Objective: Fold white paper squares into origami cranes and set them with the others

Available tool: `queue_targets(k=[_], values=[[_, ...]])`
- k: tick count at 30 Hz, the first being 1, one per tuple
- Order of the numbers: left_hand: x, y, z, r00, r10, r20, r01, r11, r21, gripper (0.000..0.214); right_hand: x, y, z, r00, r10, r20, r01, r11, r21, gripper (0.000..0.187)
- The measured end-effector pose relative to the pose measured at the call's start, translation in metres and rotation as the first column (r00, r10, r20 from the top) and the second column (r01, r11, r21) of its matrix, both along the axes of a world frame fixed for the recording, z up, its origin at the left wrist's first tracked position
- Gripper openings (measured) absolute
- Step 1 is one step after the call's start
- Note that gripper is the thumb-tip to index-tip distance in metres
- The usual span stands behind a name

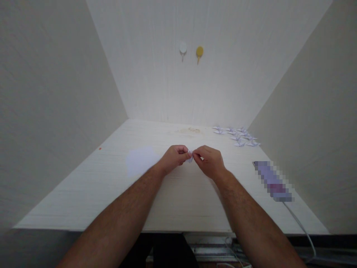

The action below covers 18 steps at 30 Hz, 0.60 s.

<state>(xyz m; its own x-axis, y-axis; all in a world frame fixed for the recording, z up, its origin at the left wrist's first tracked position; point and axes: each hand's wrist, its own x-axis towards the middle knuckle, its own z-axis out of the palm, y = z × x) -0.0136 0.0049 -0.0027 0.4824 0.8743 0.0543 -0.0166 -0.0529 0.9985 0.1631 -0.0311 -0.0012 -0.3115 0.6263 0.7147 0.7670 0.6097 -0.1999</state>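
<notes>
Over the middle of the white table, my left hand (176, 158) and my right hand (209, 160) meet at a small folded white paper piece (190, 156). My left thumb and fingers pinch it from one side. On the other side, the fingertips of my right hand are closed at its edge. Its exact shape is mostly hidden by my fingers. White paper sheets (141, 160) lie flat beside my left forearm. Toward the back right stand several small folded paper cranes (237, 137) in a cluster.
A blurred-out phone-like device (272, 180) lies at the right, with a white cable (301, 225) running off the front edge. White panels enclose the table (189, 208) on three sides. A white hook (183, 48) and a yellow hook (199, 52) are on the back panel.
</notes>
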Motion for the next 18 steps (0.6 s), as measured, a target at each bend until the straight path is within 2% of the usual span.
queue_targets(k=[4,7,13,18], values=[[-0.0003,0.001,-0.0005,0.999,0.013,0.043,-0.011,0.999,-0.037,0.033,-0.0005,0.0003,0.0,0.997,-0.009,0.074,0.006,0.999,0.049,0.024],[-0.0009,0.0027,-0.0029,0.997,0.012,0.074,-0.008,0.999,-0.048,0.032,-0.0003,0.0005,0.0006,0.999,0.03,0.042,-0.032,0.998,0.049,0.022],[0.0008,-0.0002,-0.0008,0.999,0.045,0.0,-0.045,0.992,0.118,0.032,0.0004,-0.0001,0.0,0.993,0.048,-0.104,-0.047,0.999,0.014,0.016],[0.0048,-0.0034,0.0039,0.994,0.109,0.03,-0.113,0.979,0.168,0.032,-0.0013,0.0001,-0.0012,0.989,0.034,-0.147,-0.037,0.999,-0.019,0.013]])
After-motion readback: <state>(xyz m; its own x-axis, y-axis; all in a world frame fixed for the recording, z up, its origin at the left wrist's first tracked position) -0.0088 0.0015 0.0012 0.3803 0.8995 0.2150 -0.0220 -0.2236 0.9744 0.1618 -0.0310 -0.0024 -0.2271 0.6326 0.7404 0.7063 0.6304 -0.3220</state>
